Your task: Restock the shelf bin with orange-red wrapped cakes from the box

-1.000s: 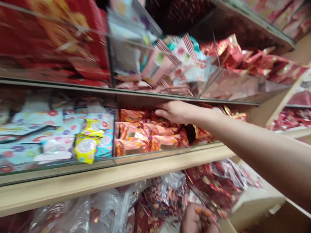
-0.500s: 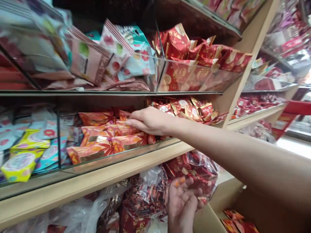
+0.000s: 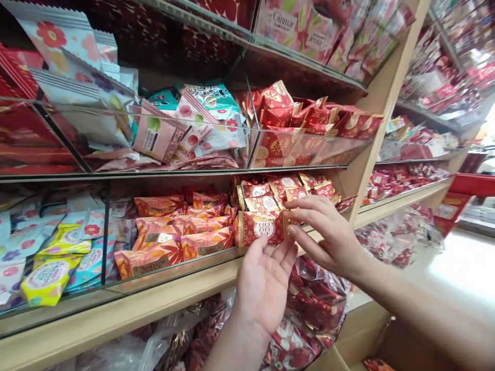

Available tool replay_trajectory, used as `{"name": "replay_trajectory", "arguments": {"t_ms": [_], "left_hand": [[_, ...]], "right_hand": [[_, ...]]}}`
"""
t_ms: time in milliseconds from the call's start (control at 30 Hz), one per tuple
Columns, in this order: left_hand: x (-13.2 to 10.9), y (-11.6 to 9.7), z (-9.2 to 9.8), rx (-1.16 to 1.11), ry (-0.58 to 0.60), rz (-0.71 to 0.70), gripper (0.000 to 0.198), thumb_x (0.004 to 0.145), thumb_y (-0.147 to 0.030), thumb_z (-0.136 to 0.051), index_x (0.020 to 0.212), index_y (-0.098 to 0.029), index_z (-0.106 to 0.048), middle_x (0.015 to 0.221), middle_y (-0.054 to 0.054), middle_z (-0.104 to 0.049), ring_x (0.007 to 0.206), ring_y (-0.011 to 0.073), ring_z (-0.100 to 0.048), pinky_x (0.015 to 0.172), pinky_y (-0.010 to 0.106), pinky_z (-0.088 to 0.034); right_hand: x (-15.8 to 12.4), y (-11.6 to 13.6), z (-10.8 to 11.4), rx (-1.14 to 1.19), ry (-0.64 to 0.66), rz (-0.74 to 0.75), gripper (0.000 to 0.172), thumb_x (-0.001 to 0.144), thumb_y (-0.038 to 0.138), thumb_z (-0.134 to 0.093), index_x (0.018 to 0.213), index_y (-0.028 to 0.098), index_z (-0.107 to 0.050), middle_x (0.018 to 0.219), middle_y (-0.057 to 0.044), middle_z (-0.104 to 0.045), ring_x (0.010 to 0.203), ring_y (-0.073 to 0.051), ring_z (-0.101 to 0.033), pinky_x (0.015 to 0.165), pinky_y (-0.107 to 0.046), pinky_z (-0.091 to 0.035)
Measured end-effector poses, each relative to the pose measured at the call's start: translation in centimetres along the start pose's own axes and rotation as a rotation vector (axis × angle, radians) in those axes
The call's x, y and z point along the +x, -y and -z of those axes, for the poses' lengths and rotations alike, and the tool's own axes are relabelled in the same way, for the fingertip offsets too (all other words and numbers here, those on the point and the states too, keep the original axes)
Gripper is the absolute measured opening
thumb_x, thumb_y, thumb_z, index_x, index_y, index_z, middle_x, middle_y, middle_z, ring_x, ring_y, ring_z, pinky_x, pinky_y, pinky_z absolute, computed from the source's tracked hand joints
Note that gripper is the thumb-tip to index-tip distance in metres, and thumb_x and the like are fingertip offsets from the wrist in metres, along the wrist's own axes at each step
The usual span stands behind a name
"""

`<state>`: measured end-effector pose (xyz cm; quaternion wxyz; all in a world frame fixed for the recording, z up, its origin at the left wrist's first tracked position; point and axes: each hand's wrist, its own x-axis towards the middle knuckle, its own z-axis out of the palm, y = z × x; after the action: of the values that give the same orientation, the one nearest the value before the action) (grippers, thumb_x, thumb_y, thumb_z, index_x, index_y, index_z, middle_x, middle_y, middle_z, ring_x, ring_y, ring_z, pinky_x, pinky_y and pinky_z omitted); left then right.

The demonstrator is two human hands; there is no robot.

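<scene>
My right hand pinches the right end of a small red packet with gold ends, holding it level in front of the middle shelf's glass edge. Just below it is my left hand, palm up and fingers spread, its fingertips touching the packet's lower edge. Behind the packet, a compartment holds several more red and gold packets. To its left lies a stack of orange flowered packets.
The wooden shelf front runs across below the glass-fronted bins. Yellow and pastel packets fill the left bin. The upper shelf holds pastel packets and red packets. Clear bags of red sweets hang below.
My right hand has come off the orange packets and now holds a red packet out in front of the shelf. The left hand has risen from below to touch it.
</scene>
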<state>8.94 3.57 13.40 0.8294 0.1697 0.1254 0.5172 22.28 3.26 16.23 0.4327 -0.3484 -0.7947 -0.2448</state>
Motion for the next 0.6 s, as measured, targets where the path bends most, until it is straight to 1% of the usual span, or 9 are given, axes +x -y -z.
{"name": "replay_trajectory", "arguments": {"t_ms": [67, 100, 167, 233, 300, 367, 467, 533, 600], "left_hand": [[-0.4, 0.1, 1.1, 0.164, 0.03, -0.031, 0.009, 0.087, -0.02, -0.044, 0.081, -0.016, -0.05, 0.073, 0.005, -0.068, 0.072, 0.0145, -0.067, 0.069, 0.026, -0.052], [-0.6, 0.4, 1.7, 0.264, 0.04, -0.049, 0.007, 0.086, -0.023, -0.048, 0.082, -0.018, -0.048, 0.068, 0.002, -0.068, 0.069, 0.0144, -0.067, 0.065, 0.025, -0.051], [-1.1, 1.1, 2.9, 0.452, 0.054, -0.068, 0.01, 0.085, -0.029, -0.05, 0.086, -0.02, -0.047, 0.057, -0.002, -0.065, 0.06, 0.0132, -0.066, 0.057, 0.021, -0.047], [-1.4, 1.8, 3.6, 0.608, 0.046, -0.051, 0.018, 0.085, -0.035, -0.05, 0.094, -0.02, -0.047, 0.053, -0.004, -0.064, 0.052, 0.0119, -0.064, 0.05, 0.018, -0.041], [-1.5, 2.4, 3.8, 0.733, 0.05, -0.066, 0.026, 0.083, -0.04, -0.051, 0.098, -0.019, -0.048, 0.058, -0.003, -0.065, 0.046, 0.0101, -0.062, 0.046, 0.017, -0.038], [-1.5, 3.0, 3.6, 0.808, 0.111, -0.101, 0.031, 0.081, -0.044, -0.051, 0.099, -0.018, -0.051, 0.067, 0.0, -0.067, 0.046, 0.0089, -0.061, 0.046, 0.017, -0.038], [-1.3, 4.2, 3.8, 0.792, 0.187, -0.116, 0.035, 0.078, -0.046, -0.055, 0.097, -0.017, -0.051, 0.074, 0.001, -0.067, 0.047, 0.008, -0.061, 0.045, 0.016, -0.037], [-1.1, 5.5, 4.8, 0.768, 0.179, -0.079, 0.039, 0.071, -0.045, -0.063, 0.095, -0.017, -0.05, 0.071, 0.0, -0.066, 0.044, 0.0067, -0.06, 0.043, 0.015, -0.035], [-1.0, 7.1, 6.5, 0.773, 0.149, -0.01, 0.042, 0.065, -0.043, -0.07, 0.092, -0.017, -0.05, 0.065, -0.002, -0.065, 0.042, 0.0067, -0.058, 0.042, 0.016, -0.036]], "right_hand": [[-2.5, 1.1, 0.1, 0.003, -0.045, -0.17, 0.023, 0.082, 0.019, -0.053, 0.104, 0.017, -0.054, 0.105, -0.011, -0.058, 0.102, -0.021, -0.051, 0.087, -0.038, -0.043], [-3.6, 1.7, 0.0, 0.041, -0.038, -0.267, 0.027, 0.082, 0.019, -0.053, 0.108, 0.018, -0.053, 0.105, -0.011, -0.058, 0.101, -0.021, -0.053, 0.084, -0.036, -0.046], [-5.3, 3.0, -0.3, 0.18, -0.009, -0.435, 0.031, 0.083, 0.021, -0.052, 0.113, 0.021, -0.05, 0.102, -0.008, -0.061, 0.093, -0.018, -0.059, 0.075, -0.03, -0.051], [-6.4, 4.0, -0.6, 0.345, -0.031, -0.573, 0.028, 0.083, 0.023, -0.052, 0.11, 0.025, -0.052, 0.096, -0.005, -0.064, 0.083, -0.016, -0.062, 0.068, -0.026, -0.053], [-7.2, 4.3, -0.4, 0.495, -0.099, -0.705, 0.02, 0.081, 0.027, -0.056, 0.1, 0.025, -0.058, 0.09, -0.003, -0.067, 0.078, -0.016, -0.064, 0.065, -0.025, -0.054], [-7.6, 3.8, 0.3, 0.596, -0.185, -0.874, 0.018, 0.076, 0.032, -0.062, 0.091, 0.023, -0.062, 0.081, -0.003, -0.068, 0.07, -0.015, -0.063, 0.06, -0.023, -0.053], [-8.0, 1.4, 2.4, 0.687, -0.365, -1.136, 0.028, 0.066, 0.037, -0.071, 0.088, 0.02, -0.064, 0.071, -0.001, -0.066, 0.057, -0.011, -0.058, 0.051, -0.019, -0.05], [-8.0, -0.7, 3.7, 0.744, -0.475, -1.234, 0.036, 0.061, 0.037, -0.075, 0.089, 0.018, -0.064, 0.07, -0.001, -0.065, 0.054, -0.008, -0.055, 0.049, -0.017, -0.048], [-7.7, -2.8, 4.7, 0.772, -0.544, -1.259, 0.039, 0.057, 0.037, -0.078, 0.087, 0.016, -0.064, 0.067, 0.0, -0.064, 0.053, -0.008, -0.055, 0.049, -0.017, -0.048]]}}
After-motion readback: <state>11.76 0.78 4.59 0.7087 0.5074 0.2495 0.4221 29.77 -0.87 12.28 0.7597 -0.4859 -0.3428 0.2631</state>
